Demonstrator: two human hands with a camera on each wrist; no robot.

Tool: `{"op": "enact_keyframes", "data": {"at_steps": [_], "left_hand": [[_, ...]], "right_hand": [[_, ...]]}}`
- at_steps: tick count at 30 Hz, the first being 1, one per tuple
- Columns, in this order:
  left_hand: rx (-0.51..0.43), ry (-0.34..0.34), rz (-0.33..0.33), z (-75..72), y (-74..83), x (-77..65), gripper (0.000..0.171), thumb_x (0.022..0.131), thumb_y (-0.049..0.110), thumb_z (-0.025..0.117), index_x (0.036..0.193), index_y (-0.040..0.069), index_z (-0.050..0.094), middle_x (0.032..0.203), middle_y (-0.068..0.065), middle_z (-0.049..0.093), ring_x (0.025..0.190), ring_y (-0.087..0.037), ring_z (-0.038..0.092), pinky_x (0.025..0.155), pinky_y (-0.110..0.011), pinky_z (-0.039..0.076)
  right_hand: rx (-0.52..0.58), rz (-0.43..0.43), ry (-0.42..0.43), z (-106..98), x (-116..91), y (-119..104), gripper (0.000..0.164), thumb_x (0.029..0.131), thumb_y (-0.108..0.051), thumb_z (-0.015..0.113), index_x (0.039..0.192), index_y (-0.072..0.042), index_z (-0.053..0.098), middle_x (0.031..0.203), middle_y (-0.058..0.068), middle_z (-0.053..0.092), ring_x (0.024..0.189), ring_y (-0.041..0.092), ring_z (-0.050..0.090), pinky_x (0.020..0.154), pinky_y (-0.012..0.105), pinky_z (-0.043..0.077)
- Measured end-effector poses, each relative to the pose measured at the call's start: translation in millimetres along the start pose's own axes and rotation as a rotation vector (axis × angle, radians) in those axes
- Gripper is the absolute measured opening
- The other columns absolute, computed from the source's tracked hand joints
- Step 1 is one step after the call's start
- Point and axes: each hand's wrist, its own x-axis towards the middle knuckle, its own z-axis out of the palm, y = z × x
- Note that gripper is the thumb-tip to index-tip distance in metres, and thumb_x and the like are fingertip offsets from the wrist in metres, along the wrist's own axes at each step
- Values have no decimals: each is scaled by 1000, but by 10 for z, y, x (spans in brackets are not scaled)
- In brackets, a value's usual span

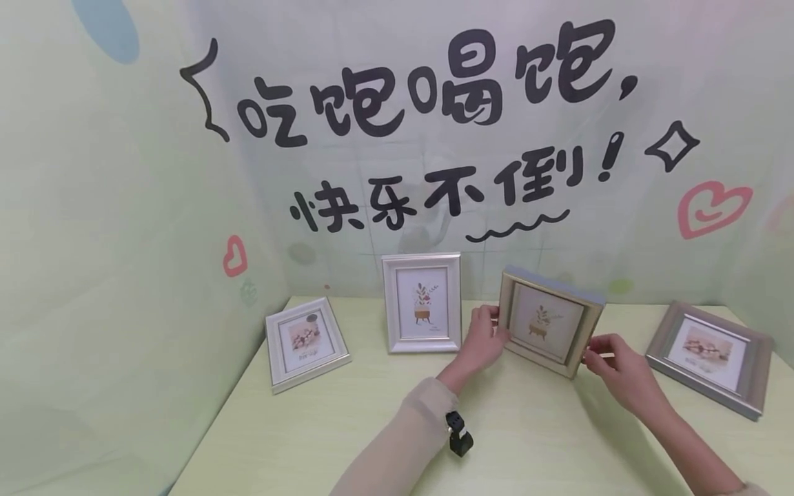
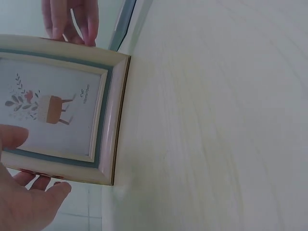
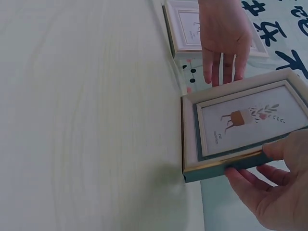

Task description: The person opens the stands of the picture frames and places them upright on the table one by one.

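Observation:
A cream picture frame [image 1: 548,320] with a teal inner border and a potted-plant print is held up between both hands, tilted, its lower edge close over the tabletop. My left hand [image 1: 486,339] grips its left side; in the left wrist view the thumb [image 2: 13,136] overlaps the front. On the opposite side, my right hand [image 1: 623,372] holds the frame's edge, and in the right wrist view its thumb [image 3: 275,149] lies at the front edge with the fingers underneath. Just left of the left hand stands a white picture frame [image 1: 391,310] with a similar plant print.
At the far left of the pale table [image 1: 298,434] is a smaller white frame [image 1: 338,344]. A brown-bronze frame [image 1: 757,375] leans back at the right, close to my right hand. Behind the table hangs a printed backdrop [image 1: 347,41] with large black characters.

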Motion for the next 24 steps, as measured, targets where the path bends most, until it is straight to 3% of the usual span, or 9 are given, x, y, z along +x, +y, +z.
{"op": "enact_keyframes", "data": {"at_steps": [2, 5, 9, 15, 20, 24], "left_hand": [[16, 8, -22, -1, 11, -36, 44, 91, 19, 59, 127, 5, 40, 125, -7, 38, 117, -22, 47, 101, -35, 42], [31, -1, -40, -1, 21, -82, 52, 91, 22, 60, 133, 4, 35, 127, -7, 34, 120, -22, 46, 102, -34, 42], [37, -5, -32, -2, 35, -121, 60, 91, 25, 61, 138, 4, 30, 127, -7, 31, 122, -22, 47, 101, -30, 42], [67, 19, -33, 22, 30, -131, 66, 89, 25, 63, 141, 4, 28, 124, -7, 31, 119, -21, 45, 98, -28, 43], [158, 57, -50, 53, 20, -89, 74, 86, 32, 66, 142, 3, 28, 123, -7, 31, 111, -20, 42, 83, -25, 46], [209, 86, -68, 71, 29, -46, 82, 83, 36, 68, 144, 2, 25, 126, -10, 29, 114, -24, 39, 84, -27, 46]], "right_hand": [[-1, 3, 8, 37, 29, -26, 34, 95, -16, 54, 117, 10, 47, 107, 25, 61, 89, 29, 66, 67, 19, 50], [34, -1, -8, 82, 103, -65, 44, 95, -14, 54, 124, 16, 40, 112, 34, 55, 99, 47, 59, 75, 33, 54], [68, -10, -35, 119, 264, -92, 47, 95, -11, 52, 127, 19, 37, 116, 38, 50, 105, 53, 53, 84, 52, 50], [88, -32, -65, 160, 496, -79, 44, 93, -6, 53, 126, 20, 38, 114, 39, 52, 105, 52, 54, 85, 52, 51], [82, -60, -65, 198, 629, -71, 47, 91, -3, 56, 126, 21, 36, 112, 42, 51, 101, 54, 55, 80, 52, 53], [89, -67, -82, 217, 713, -78, 49, 90, -3, 56, 127, 20, 34, 113, 44, 50, 101, 55, 55, 77, 50, 54]]}}
